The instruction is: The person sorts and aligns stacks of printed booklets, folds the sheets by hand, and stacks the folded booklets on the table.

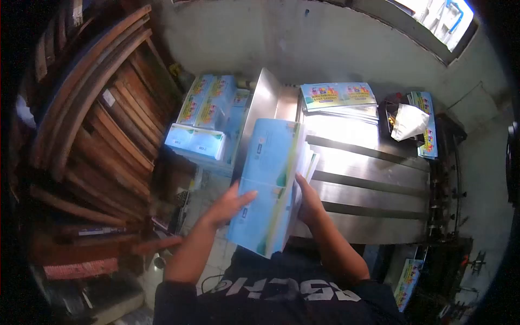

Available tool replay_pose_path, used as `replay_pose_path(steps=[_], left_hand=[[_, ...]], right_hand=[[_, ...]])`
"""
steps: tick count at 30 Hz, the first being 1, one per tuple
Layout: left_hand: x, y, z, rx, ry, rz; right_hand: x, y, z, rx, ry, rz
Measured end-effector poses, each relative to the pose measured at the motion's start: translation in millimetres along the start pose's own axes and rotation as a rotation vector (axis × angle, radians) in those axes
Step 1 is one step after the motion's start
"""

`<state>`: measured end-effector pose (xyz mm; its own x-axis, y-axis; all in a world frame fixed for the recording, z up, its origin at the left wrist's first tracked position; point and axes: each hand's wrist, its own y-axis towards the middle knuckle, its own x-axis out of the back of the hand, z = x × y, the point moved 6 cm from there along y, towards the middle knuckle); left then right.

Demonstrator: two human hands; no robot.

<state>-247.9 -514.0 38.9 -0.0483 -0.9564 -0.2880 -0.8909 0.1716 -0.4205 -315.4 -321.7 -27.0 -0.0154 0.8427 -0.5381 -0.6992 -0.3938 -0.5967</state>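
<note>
A stack of light-blue printed sheets (pixel 262 168) is held tilted in front of my body, its long side running away from me. My left hand (pixel 230 207) grips the left edge, thumb lying on the top sheet and fingers hidden underneath. On the right edge, my right hand (pixel 309 199) is closed against the pages, with most of its fingers out of sight behind the stack. White page edges fan out slightly along that side. Just beyond the sheets stands an upright metal plate (pixel 262 103) on the machine table.
Piles of blue printed booklets (pixel 203 103) stand to the left of the metal plate. More printed covers (pixel 338 97) lie at the back of the slatted metal table (pixel 374 203). A dark box (pixel 391 116) holding white paper sits at right. Wooden planks (pixel 116 130) lean at far left.
</note>
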Motion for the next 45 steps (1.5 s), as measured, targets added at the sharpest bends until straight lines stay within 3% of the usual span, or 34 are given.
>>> replay_pose_path(steps=[3,5,9,11,12,13,14,18,20,23,25,29,31,32,35,37,38,45], left_hand=[[-8,7,9,0.013,0.176,-0.087],[-16,11,10,-0.129,0.252,-0.147],[-31,11,11,-0.067,0.284,-0.128],[-43,5,12,-0.078,0.275,-0.152],[-47,11,27,-0.247,0.405,-0.208],[-49,16,40,-0.405,0.550,-0.285],[-61,9,40,-0.414,0.479,-0.268],[-91,-30,37,-0.278,0.361,-0.413],[-112,-58,30,-0.212,0.171,-0.335],[-112,-104,55,-0.256,0.164,-0.516],[-136,-162,53,-0.278,0.069,-0.524],[-143,-248,99,-0.356,0.033,-0.906],[-165,-279,96,-0.605,-0.160,-0.884],[-162,-299,120,-0.592,-0.141,-0.950],[-193,-375,164,-0.801,-0.234,-1.264],[-204,-418,220,-0.711,-0.168,-1.580],[-191,-371,149,-0.645,-0.183,-1.698],[-272,-401,126,-0.574,-0.447,-2.296]], right_hand=[[6,1,-10,-0.057,0.058,0.131],[23,13,-23,-0.057,0.202,0.158],[58,4,-22,0.142,0.001,-0.025],[50,-17,-10,0.163,-0.049,0.160],[66,-15,-7,0.280,-0.180,0.278],[41,-44,9,0.380,-0.224,0.254],[42,-49,16,0.383,-0.268,0.286],[31,-40,24,0.209,-0.369,0.444],[16,-38,14,0.124,-0.410,0.532],[-15,-51,-17,0.008,-0.494,0.689],[-37,-70,-42,-0.060,-0.563,0.784],[-79,-111,-98,-0.195,-0.712,0.993],[-99,-123,-114,-0.279,-0.794,1.108],[-109,-140,-129,-0.305,-0.846,1.168],[-139,-205,-201,-0.412,-1.005,1.375],[-160,-246,-240,-0.493,-1.090,1.521],[-191,-220,-210,-0.581,-1.113,1.574],[-212,-312,-275,-0.975,-1.424,1.976]])
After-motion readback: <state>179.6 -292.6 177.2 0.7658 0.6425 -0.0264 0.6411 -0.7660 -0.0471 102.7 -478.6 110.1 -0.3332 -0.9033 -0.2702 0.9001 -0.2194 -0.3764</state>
